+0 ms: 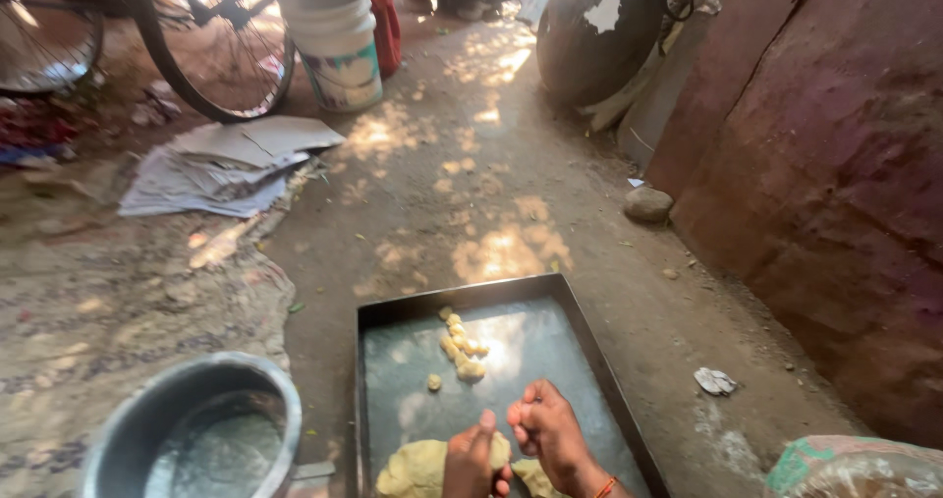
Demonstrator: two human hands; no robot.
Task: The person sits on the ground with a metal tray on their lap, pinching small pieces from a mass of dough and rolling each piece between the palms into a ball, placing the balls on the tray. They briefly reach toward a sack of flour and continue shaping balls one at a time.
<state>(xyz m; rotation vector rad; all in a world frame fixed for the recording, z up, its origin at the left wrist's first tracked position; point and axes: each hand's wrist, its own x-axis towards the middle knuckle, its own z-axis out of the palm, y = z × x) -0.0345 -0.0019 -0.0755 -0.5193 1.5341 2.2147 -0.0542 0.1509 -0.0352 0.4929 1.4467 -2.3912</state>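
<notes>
Both hands work at the near edge of the dark rectangular metal tray (589, 336) on the dirt ground: the left hand (470, 464) presses down on the pale yellow dough lump (417, 469), and the right hand (550, 434) is curled, pinching a small piece off it. Small yellow dough pellets (460, 346) lie clustered at the tray's centre. Risk: contamination, since loose soil surrounds the low-rimmed tray, and a dropped pinch could land in the dirt or in the round grey metal bowl (192, 429) at near left.

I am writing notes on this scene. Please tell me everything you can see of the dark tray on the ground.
The tray is rectangular, dark and metal-looking, with a low raised rim, lying flat on the dirt ground. Its shiny bottom reflects sunlight. Small yellowish dough pieces sit near its middle; a larger dough lump rests at its near end, where the left hand and right hand work.
</notes>
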